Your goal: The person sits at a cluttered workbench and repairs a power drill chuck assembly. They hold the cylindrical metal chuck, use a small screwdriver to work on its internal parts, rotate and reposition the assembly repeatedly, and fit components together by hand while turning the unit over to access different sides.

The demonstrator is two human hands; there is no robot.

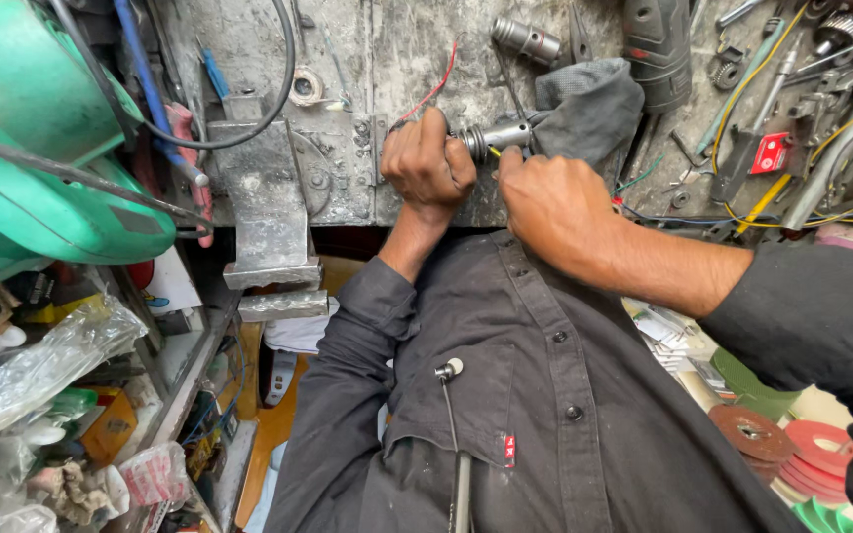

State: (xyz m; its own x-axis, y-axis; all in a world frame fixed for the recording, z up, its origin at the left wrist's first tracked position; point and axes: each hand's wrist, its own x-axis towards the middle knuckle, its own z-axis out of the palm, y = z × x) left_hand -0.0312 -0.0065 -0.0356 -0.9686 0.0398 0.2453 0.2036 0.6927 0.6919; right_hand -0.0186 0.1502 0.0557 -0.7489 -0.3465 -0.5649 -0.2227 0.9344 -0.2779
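Together left hand and right hand grip metal spindle.

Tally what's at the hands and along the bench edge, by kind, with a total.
Hands: 2, left hand and right hand
Metal cylindrical part gripped between them: 1
Similar loose metal cylinder on the bench: 1
Grey cloth: 1
Bench vise: 1
Red wire: 1
Total: 7
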